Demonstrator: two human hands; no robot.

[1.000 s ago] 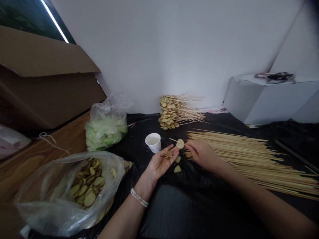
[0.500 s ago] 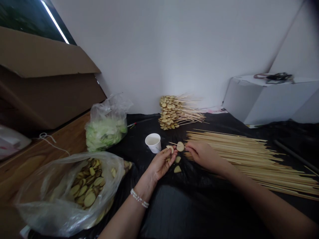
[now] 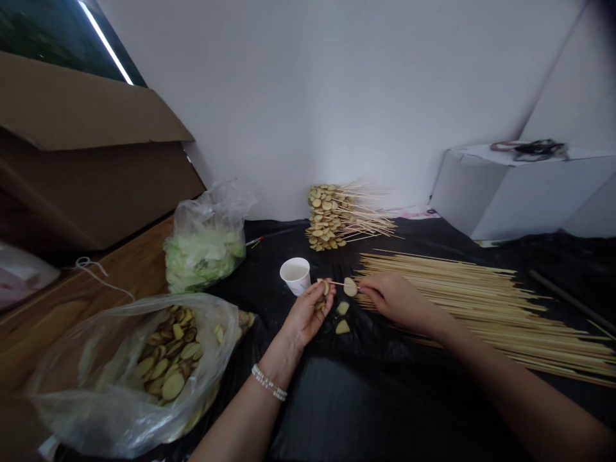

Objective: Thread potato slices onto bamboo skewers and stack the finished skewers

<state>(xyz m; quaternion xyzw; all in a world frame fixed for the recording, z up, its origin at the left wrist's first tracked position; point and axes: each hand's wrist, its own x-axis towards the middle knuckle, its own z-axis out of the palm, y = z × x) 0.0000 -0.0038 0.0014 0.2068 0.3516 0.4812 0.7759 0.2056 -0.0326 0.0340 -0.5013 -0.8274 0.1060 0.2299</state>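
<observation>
My left hand (image 3: pixel 310 313) is closed on potato slices (image 3: pixel 325 289), one between thumb and fingers and more in the palm. Pinched in my right hand (image 3: pixel 392 296) is a thin wooden skewer (image 3: pixel 338 283) pointing left. One round potato slice (image 3: pixel 350 287) is threaded on it close to my right fingers. The skewer's tip meets the slice in my left hand; whether it has pierced it I cannot tell. Two loose potato pieces (image 3: pixel 342 327) lie on the black sheet (image 3: pixel 317 398) below. A white paper cup (image 3: pixel 295 276) stands just beyond my left hand.
On the right lies a wide bundle of bare skewers (image 3: pixel 462 295). Filled potato skewers (image 3: pixel 330 215) are stacked by the wall. At left are an open plastic bag of potato slices (image 3: pixel 168 359), a bag of pale green vegetable (image 3: pixel 206 253) and a cardboard box (image 3: pixel 91 186).
The skewer tip has come to the slice in my left hand, which has turned and shifted slightly left. The threaded slice is turned a little more edge-on.
</observation>
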